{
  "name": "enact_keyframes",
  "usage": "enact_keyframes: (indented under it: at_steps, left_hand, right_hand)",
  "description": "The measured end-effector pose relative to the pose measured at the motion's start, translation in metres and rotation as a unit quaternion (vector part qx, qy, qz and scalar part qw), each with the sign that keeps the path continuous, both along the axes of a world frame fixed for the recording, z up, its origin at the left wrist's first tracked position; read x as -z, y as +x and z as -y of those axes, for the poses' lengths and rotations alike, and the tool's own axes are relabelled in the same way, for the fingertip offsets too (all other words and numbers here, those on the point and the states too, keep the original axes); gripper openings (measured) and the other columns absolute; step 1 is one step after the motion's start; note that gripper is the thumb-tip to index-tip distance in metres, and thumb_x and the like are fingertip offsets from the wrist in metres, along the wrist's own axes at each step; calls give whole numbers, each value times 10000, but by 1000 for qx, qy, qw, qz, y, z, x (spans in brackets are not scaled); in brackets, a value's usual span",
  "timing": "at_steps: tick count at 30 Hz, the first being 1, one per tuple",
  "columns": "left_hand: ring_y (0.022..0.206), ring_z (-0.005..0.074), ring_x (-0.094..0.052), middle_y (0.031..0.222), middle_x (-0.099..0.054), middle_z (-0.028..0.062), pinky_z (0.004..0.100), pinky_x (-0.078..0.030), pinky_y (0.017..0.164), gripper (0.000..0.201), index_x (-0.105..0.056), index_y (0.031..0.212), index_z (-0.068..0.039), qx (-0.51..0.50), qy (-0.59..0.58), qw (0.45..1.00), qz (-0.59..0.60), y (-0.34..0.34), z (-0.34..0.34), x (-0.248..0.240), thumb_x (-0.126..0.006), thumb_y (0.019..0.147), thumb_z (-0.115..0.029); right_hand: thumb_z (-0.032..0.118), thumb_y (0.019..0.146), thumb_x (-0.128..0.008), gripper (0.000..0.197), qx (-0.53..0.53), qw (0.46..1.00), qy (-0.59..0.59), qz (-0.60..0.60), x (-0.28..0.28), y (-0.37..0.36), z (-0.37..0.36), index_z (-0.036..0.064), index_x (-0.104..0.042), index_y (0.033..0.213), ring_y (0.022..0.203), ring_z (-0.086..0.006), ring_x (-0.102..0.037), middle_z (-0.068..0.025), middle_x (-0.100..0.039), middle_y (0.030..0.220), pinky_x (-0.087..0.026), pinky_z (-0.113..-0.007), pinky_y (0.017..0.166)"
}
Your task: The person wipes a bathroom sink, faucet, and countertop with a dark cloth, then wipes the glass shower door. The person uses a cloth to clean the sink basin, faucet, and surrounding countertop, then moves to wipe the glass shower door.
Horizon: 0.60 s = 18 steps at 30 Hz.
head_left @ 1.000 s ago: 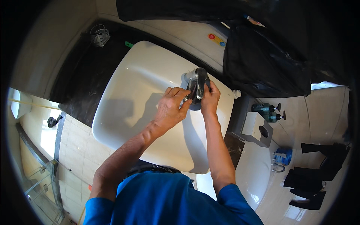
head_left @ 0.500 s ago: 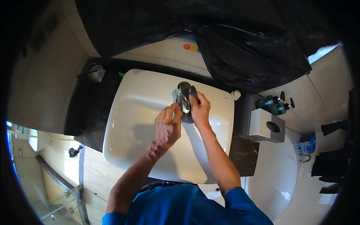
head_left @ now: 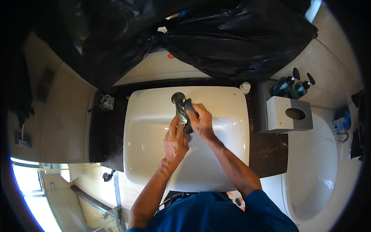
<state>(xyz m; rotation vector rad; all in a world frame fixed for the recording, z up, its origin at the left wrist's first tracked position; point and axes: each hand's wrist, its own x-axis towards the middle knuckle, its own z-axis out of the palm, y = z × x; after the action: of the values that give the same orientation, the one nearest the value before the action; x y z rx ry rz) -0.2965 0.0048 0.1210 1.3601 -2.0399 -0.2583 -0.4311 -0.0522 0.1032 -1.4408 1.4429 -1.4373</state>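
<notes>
A shiny metal faucet stands at the back of a white washbasin, its spout pointing toward me. My right hand is closed on a dark grey cloth and presses it to the right side of the spout. Part of the cloth hangs below the spout, beside the drain. My left hand reaches up from below, its bent fingers at the left side and tip of the spout. What those fingertips grip is hidden behind the spout and cloth.
Black plastic sheeting hangs over the wall behind the basin. To the right stand a tissue box, pump bottles, a small white jar and a bathtub. A coiled cable lies on the dark counter at left.
My view has shifted, so the basin and faucet appear lower. My right hand and the cloth have slid a little along the spout; my left hand remains beside it.
</notes>
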Motion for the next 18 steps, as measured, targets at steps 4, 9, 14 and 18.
enact_keyframes:
  at_steps: [4, 9, 14, 18]
  left_hand:
    - [927, 363, -662, 1392, -459, 248, 400, -577, 755, 499, -539, 1311, 47, 1, 13, 1000, 8, 0, -1, 3, -620, 819, 63]
    - [939, 381, -673, 1409, -462, 240, 418, -581, 756, 514, -543, 1327, 42, 2, 24, 1000, 6, 0, -1, 4, -609, 816, 54]
    - [884, 359, -680, 1417, -454, 248, 405, -584, 713, 523, -528, 1344, 43, -6, 35, 999, 8, 1, -2, 9, -605, 827, 53]
    - [749, 265, -688, 1419, -438, 261, 352, -578, 654, 534, -500, 1366, 49, -3, 16, 999, 38, 4, -4, 12, -602, 843, 69]
  right_hand:
    - [45, 896, -633, 176, 22, 999, -42, 25, 3, 5, -3, -11, -681, 1056, 866, -245, -664, -144, -662, 984, -514, -321, 783]
    - [69, 855, -642, 148, 55, 995, -31, 82, 1, 3, 29, 29, -678, 993, 874, -355, -650, -148, -673, 931, -518, -402, 779]
    - [86, 867, -645, 194, 43, 996, -16, 73, 8, 10, 5, 26, -691, 1046, 902, -363, -637, -168, -665, 960, -504, -415, 798]
    - [89, 887, -619, 228, 52, 994, -14, 92, -8, 9, 13, 47, -704, 1094, 903, -373, -634, -178, -662, 966, -503, -432, 803]
